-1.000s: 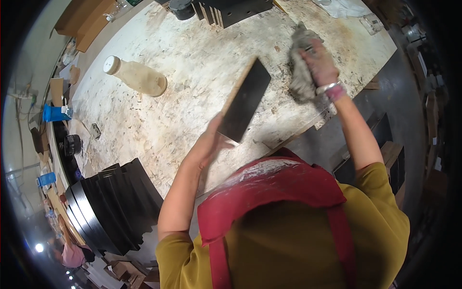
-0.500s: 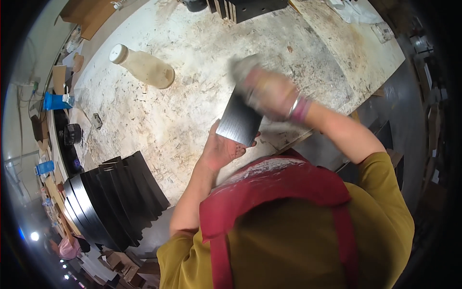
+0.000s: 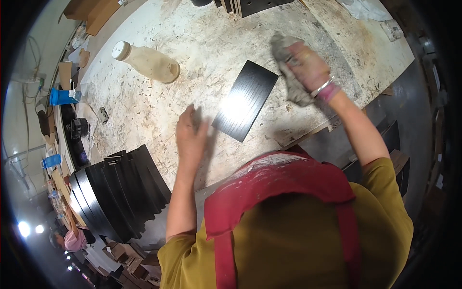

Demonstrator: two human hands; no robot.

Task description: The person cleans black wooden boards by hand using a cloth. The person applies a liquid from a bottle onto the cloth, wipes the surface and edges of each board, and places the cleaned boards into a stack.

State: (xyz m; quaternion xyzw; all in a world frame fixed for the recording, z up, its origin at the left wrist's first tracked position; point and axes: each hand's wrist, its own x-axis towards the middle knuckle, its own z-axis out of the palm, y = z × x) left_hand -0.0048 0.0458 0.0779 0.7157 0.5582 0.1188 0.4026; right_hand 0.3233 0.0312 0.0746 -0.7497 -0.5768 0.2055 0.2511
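A black wood-grained panel (image 3: 255, 91) lies flat on the stained white table (image 3: 211, 43), with bright light glaring off its lower half. Just left of the panel's near corner, my left hand (image 3: 190, 132) hovers with its fingers apart and nothing in them. My right hand (image 3: 309, 66) is to the right of the panel, apart from it. A grey rag (image 3: 294, 86) is gripped in that hand, part of it hanging toward me. My fingers on the rag are slightly blurred.
A plastic bottle (image 3: 150, 64) with a white cap lies on its side at the far left. Many black panels (image 3: 118, 192) stand stacked at the near left. More dark boards (image 3: 257, 6) sit at the far edge. A blue container (image 3: 61, 97) is beyond the left edge; a person in pink (image 3: 74, 240) is farther off.
My left hand has let go of the panel and moved left. The panel now rests on the table. My right hand has carried the rag off it to the right.
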